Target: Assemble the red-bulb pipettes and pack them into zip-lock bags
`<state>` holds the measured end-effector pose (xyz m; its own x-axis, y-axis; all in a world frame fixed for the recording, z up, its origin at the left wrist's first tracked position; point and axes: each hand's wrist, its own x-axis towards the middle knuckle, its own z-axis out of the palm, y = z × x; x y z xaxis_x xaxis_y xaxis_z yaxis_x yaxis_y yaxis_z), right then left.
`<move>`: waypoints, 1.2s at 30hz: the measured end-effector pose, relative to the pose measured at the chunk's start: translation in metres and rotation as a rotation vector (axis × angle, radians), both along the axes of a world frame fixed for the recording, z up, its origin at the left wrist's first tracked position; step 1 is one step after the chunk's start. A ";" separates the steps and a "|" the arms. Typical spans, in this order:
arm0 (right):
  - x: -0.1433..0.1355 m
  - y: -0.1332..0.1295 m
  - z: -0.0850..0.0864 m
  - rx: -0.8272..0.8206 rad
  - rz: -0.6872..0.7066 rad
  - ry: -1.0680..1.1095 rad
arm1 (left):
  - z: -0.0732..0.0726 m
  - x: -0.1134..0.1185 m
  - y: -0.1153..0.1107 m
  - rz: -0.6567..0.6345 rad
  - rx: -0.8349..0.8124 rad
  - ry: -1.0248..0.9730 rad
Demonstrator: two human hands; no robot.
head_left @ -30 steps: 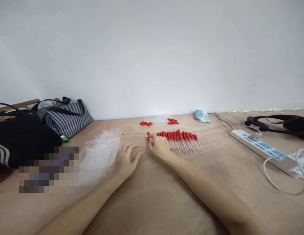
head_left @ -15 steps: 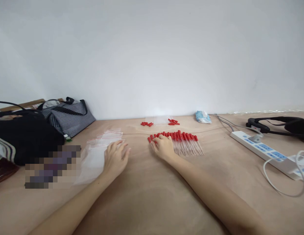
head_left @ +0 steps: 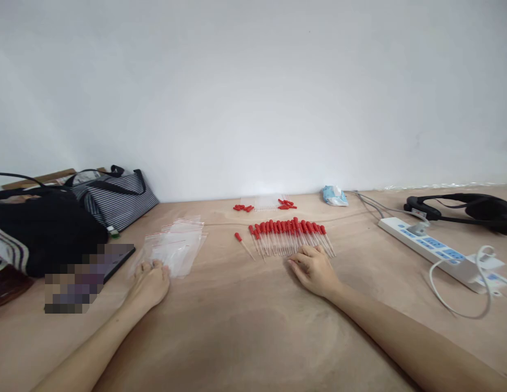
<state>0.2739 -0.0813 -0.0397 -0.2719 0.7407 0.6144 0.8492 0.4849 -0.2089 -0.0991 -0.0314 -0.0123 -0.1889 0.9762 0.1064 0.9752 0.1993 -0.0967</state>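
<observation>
Evidently, the red-topped droppers (head_left: 295, 227) lie mostly between both hands (head_left: 316, 272)

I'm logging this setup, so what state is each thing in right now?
Left hand: palm down, at the clear bags
Right hand: fingers curled, by the dropper tips
Clear bags: flat, overlapping
Dropper row: lying side by side, bulbs away
Lone dropper: lying apart, left of the row
Power strip: plug inserted; power unclear
Striped bag: by the wall, closure unclear
Blue-and-white item: crumpled
</observation>
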 end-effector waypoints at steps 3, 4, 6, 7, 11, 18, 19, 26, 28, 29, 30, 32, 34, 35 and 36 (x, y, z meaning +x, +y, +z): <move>-0.001 0.001 0.001 -0.002 0.007 0.011 | 0.007 0.005 -0.007 -0.119 0.171 -0.063; -0.002 0.001 0.002 -0.003 0.012 0.021 | 0.010 0.010 -0.010 -0.222 0.221 -0.102; -0.002 0.001 0.003 -0.013 0.035 0.055 | 0.016 0.028 -0.019 -0.525 0.232 -0.195; -0.001 0.000 0.005 -0.026 0.062 0.080 | 0.018 0.040 -0.024 -0.690 0.169 -0.233; 0.000 -0.005 0.011 -0.153 0.255 0.215 | 0.023 0.098 -0.042 -1.117 -0.084 -0.306; -0.003 -0.014 0.011 -0.378 0.316 0.262 | 0.013 0.130 -0.043 -1.246 -0.223 -0.430; -0.003 -0.014 0.010 -0.383 0.309 0.255 | 0.012 0.128 -0.042 -1.239 -0.235 -0.453; -0.002 -0.016 0.013 -0.340 0.426 0.180 | 0.012 0.124 -0.041 -1.224 -0.260 -0.509; -0.002 -0.017 0.015 -0.320 0.469 0.151 | 0.012 0.125 -0.041 -1.221 -0.259 -0.508; -0.003 -0.018 0.016 -0.314 0.499 0.140 | 0.011 0.125 -0.041 -1.220 -0.257 -0.506; -0.004 -0.019 0.017 -0.314 0.536 0.132 | 0.011 0.125 -0.041 -1.216 -0.255 -0.501; -0.006 -0.020 0.018 -0.336 0.627 0.112 | 0.011 0.126 -0.041 -1.205 -0.254 -0.492; -0.008 -0.021 0.019 -0.368 0.710 0.082 | 0.011 0.126 -0.041 -1.189 -0.253 -0.486; -0.009 -0.021 0.020 -0.382 0.735 0.058 | 0.012 0.126 -0.041 -1.181 -0.252 -0.484; -0.010 -0.022 0.021 -0.393 0.747 0.027 | 0.012 0.126 -0.041 -1.174 -0.251 -0.485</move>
